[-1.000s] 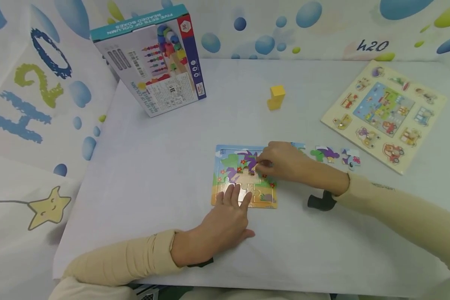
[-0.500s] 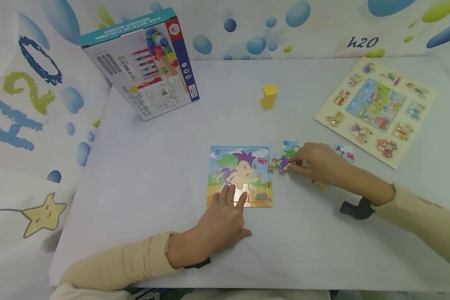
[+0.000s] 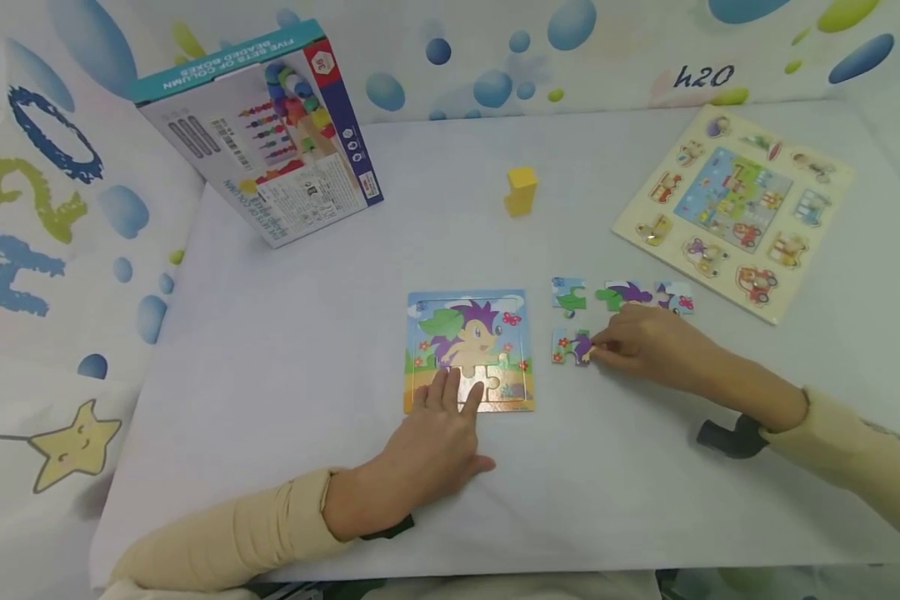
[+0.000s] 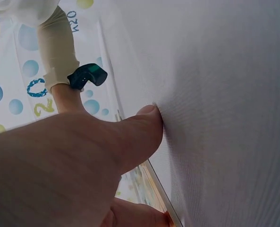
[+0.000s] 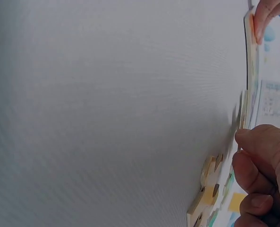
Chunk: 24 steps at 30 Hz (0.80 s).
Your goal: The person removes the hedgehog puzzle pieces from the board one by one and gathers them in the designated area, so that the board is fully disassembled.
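A square jigsaw board (image 3: pixel 468 350) with a purple-haired hedgehog picture lies on the white table. My left hand (image 3: pixel 437 442) rests its extended fingertips on the board's lower part, thumb spread to the side; the left wrist view shows that thumb (image 4: pixel 147 125) close over the cloth. To the right of the board, my right hand (image 3: pixel 656 346) pinches a jigsaw piece (image 3: pixel 570 346) with red flowers and purple on it, between thumb and forefinger. Just above it lies a blue-and-green corner piece (image 3: pixel 568 292). A purple-and-green piece (image 3: pixel 630 292) and another piece (image 3: pixel 678 296) lie beyond the right hand, partly covered.
A wooden peg puzzle (image 3: pixel 735 212) with vehicle and animal pieces lies at the back right. Yellow blocks (image 3: pixel 521 190) stand at the back middle. A large bead-set box (image 3: pixel 262 137) stands at the back left, before the patterned cloth backdrop (image 3: pixel 615 67).
The right hand has moved from over the board to its right, bringing the pinched jigsaw piece below the corner piece. The left hand stays on the board. The head view has shifted slightly.
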Available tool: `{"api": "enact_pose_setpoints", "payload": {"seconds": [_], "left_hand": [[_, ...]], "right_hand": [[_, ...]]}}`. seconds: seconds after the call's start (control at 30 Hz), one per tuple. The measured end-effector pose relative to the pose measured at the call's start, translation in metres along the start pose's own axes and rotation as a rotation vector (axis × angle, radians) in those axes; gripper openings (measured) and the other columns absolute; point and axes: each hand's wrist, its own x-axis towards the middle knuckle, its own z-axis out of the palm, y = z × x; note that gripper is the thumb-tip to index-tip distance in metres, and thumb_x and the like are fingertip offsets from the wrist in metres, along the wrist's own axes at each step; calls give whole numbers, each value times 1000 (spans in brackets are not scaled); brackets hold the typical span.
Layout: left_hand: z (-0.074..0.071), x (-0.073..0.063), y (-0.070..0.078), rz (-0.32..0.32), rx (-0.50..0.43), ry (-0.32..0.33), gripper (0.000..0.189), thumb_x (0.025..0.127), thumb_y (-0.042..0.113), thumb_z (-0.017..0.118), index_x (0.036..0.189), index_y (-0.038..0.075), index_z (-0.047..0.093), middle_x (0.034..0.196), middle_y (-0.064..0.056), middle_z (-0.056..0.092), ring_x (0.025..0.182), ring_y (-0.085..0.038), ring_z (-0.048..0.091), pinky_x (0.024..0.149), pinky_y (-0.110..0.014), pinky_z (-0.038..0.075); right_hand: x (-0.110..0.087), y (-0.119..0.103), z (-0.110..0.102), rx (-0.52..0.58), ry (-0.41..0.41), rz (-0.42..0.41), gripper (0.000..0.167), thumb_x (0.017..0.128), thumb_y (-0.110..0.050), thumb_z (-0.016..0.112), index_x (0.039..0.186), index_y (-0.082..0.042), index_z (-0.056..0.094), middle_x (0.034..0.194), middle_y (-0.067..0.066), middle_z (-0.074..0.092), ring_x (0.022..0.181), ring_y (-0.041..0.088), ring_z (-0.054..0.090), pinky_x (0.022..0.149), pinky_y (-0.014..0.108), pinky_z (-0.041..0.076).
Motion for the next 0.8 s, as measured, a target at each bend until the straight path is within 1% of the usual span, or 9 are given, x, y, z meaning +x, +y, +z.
{"api": "enact_pose_setpoints", "payload": {"seconds": [0.17,0.3,0.43,0.53,0.67,0.8], "left_hand": [[1,-1,-1,1,-18,13,82,89,62,58,140,-2,50,137,-31,51,131,-40,50,95,-45,51],[2,-1,-1,9,-3,22,82,89,63,57,140,-1,50,137,-31,51,131,-40,49,95,-45,51],[2,-1,0,2,-15,7,82,89,62,58,141,-1,50,138,-31,50,132,-40,48,96,-46,50],[2,-1,0,-4,-18,-1,82,89,62,57,141,-1,49,138,-31,50,133,-40,47,97,-46,50],[1,-1,0,-2,-5,8,82,89,62,57,141,-1,49,138,-31,50,132,-40,48,97,-45,50],[1,-1,0,-5,-6,9,82,89,62,57,141,-1,49,137,-30,51,131,-39,49,98,-44,50]], "right_hand": [[2,1,2,-11,13,-29,8,79,-13,79,87,-10,78,67,-10,59,66,3,44,58,22,41],[3,2,2,-3,12,-17,10,80,-12,80,89,-10,79,68,-9,61,66,3,43,58,21,40],[3,2,1,2,-7,0,11,81,-13,79,91,-9,79,67,-9,60,66,3,42,58,21,39],[3,2,1,2,-6,-8,12,80,-12,79,92,-8,79,65,-9,61,65,3,41,57,21,38],[3,1,0,0,1,-21,13,80,-11,79,92,-8,79,66,-8,63,65,3,41,57,21,38],[3,0,0,-2,-11,-9,13,80,-11,79,92,-7,79,65,-7,62,65,4,41,57,22,38]]}}
